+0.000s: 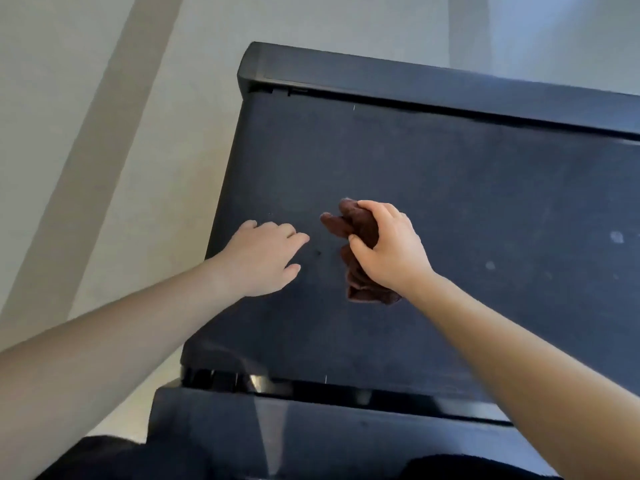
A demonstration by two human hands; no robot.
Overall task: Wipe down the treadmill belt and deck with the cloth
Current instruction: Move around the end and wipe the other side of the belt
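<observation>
right hand (388, 247) gripping brown cloth (360, 258), over treadmill belt (485, 202)

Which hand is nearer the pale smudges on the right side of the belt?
Right. The right hand, gripping the cloth, is left of the smudges; the left hand lies farther left, beyond the cloth.

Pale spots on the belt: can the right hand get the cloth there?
Probably yes: only bare belt lies between the right hand, gripping the cloth, and the spots.
</observation>
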